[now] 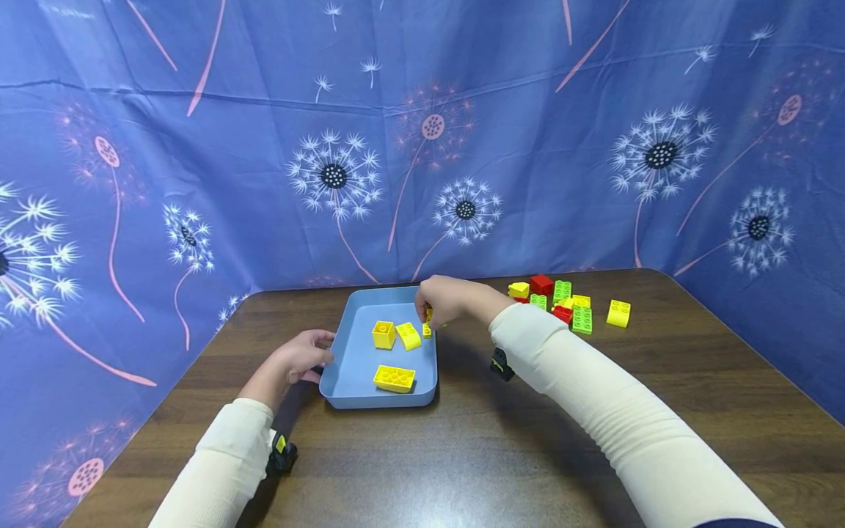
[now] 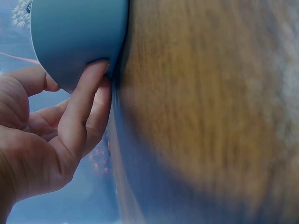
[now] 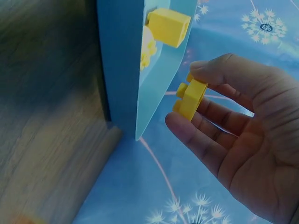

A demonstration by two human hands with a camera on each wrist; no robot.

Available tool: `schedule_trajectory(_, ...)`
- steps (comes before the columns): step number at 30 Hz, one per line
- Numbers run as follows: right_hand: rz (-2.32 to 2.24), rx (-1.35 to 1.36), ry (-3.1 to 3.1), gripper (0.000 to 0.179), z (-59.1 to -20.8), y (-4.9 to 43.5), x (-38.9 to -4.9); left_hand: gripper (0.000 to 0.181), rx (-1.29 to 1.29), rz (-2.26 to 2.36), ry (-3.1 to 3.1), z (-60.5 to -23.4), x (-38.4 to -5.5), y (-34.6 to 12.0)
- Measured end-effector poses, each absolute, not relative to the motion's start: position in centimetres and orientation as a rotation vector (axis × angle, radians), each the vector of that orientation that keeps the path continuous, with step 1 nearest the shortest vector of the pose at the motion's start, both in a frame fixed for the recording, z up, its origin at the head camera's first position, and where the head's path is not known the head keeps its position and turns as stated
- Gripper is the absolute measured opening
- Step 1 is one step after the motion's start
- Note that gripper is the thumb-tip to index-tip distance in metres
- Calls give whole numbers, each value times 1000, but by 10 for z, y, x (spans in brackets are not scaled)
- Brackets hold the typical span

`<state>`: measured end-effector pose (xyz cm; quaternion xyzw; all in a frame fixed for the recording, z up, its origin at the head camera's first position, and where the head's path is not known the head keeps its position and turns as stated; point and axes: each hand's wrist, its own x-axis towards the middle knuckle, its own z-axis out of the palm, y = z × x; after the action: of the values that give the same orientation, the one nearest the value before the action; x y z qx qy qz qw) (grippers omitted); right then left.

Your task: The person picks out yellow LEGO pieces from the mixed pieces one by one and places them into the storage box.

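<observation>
A blue tray (image 1: pixel 381 402) lies on the table with several yellow bricks inside. Among them are a square block (image 1: pixel 383 335), a curved brick (image 1: pixel 408 336) and a long studded brick (image 1: pixel 394 378) near the front. My left hand (image 1: pixel 305 357) grips the tray's left side; in the left wrist view its fingers (image 2: pixel 77 105) press against the outer wall. Over the right rim is my right hand (image 1: pixel 444 299). Between thumb and fingers it pinches a yellow brick (image 3: pixel 190 99), studs toward the tray in the right wrist view.
Right of the tray, toward the back, a loose pile holds red (image 1: pixel 542 284), green (image 1: pixel 582 320) and yellow bricks. A yellow curved brick (image 1: pixel 618 313) lies apart from it. Behind the wooden table (image 1: pixel 462 455) hangs a blue dandelion cloth (image 1: pixel 396 147).
</observation>
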<state>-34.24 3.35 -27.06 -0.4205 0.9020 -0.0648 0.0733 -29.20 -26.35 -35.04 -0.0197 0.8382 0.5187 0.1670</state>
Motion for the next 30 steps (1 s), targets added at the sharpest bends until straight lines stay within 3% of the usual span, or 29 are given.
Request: schedule_trajectory(30, -299, -1412, 2656, 17, -290, -26, -329, 58, -76, 1488, 2391, -354, -295, -266)
